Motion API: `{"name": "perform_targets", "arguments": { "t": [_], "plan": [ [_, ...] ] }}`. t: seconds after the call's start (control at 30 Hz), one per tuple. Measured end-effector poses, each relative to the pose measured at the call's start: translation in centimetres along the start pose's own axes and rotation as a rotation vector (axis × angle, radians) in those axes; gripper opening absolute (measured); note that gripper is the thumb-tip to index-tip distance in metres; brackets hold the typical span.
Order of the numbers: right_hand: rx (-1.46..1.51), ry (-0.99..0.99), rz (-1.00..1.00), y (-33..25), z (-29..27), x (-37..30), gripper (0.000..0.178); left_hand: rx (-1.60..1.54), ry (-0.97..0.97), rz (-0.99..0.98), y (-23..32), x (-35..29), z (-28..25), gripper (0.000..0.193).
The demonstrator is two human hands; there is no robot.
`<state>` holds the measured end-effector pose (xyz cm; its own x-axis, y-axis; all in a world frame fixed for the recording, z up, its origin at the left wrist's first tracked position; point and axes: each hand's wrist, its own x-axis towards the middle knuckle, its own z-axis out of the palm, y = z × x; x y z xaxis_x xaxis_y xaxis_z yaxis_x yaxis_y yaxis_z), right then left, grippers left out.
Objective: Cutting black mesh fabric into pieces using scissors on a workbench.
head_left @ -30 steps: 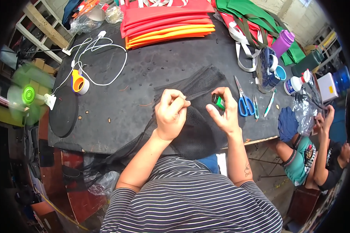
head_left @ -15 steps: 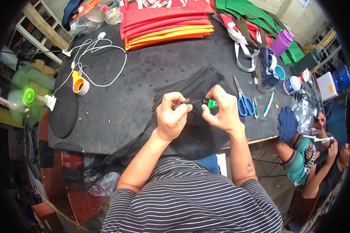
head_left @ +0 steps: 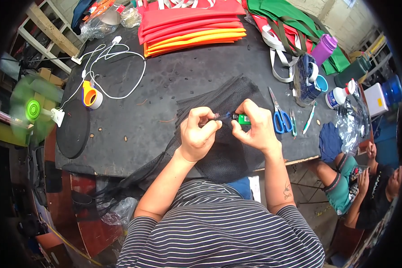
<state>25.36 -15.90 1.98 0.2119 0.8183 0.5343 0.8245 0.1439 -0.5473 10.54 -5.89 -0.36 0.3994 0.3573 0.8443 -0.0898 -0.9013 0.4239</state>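
Over the black mesh fabric (head_left: pixel 228 156), the left hand (head_left: pixel 197 134) pinches a short dark strip (head_left: pixel 223 116) whose long axis runs across to the right hand (head_left: pixel 254 127), closed around a green lighter (head_left: pixel 244 119) just beside the strip's end.

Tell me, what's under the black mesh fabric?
The black mesh fabric lies on the dark table, below the left hand and right hand. Anything else beneath is covered.

Dark worn table (head_left: pixel 174 85) fills centre – wooden frame (head_left: pixel 49 33) beyond far left corner. Green fan (head_left: pixel 31 109) off left edge. Pale wall (head_left: pixel 344 18) behind far right corner – daylight.
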Motion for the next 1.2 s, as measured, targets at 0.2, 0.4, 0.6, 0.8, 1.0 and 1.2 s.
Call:
{"name": "perform_targets", "arguments": {
  "t": [0.2, 0.4, 0.6, 0.8, 1.0, 1.2],
  "plan": [
    [0.020, -0.002, -0.009, -0.3, 0.0, 0.0, 0.023, -0.003, -0.001, 0.002, -0.1, -0.1, 0.0, 0.018],
    [0.093, 0.018, -0.057, -0.1, -0.1, 0.1, 0.027, -0.007, -0.012, 0.008, -0.1, -0.3, 0.1, 0.017],
    [0.305, 0.140, 0.129, 1.2, -1.3, -0.3, 0.040, -0.166, -0.020, -0.475, 1.2, 1.5, -0.3, 0.020],
    [0.006, 0.490, 0.321, 2.5, 0.6, -0.2, 0.030, -0.530, -0.173, -0.893, -1.3, 0.8, 0.1, 0.009],
    [-0.014, 0.309, 0.180, -0.5, 2.0, 0.5, 0.022, -0.612, -0.188, -0.969, -1.4, 0.9, 0.0, 0.008],
    [-0.017, 0.304, 0.249, -0.7, 3.1, 0.6, 0.020, -0.707, -0.163, -1.038, -1.1, 1.1, 0.0, 0.009]
  ]
}}
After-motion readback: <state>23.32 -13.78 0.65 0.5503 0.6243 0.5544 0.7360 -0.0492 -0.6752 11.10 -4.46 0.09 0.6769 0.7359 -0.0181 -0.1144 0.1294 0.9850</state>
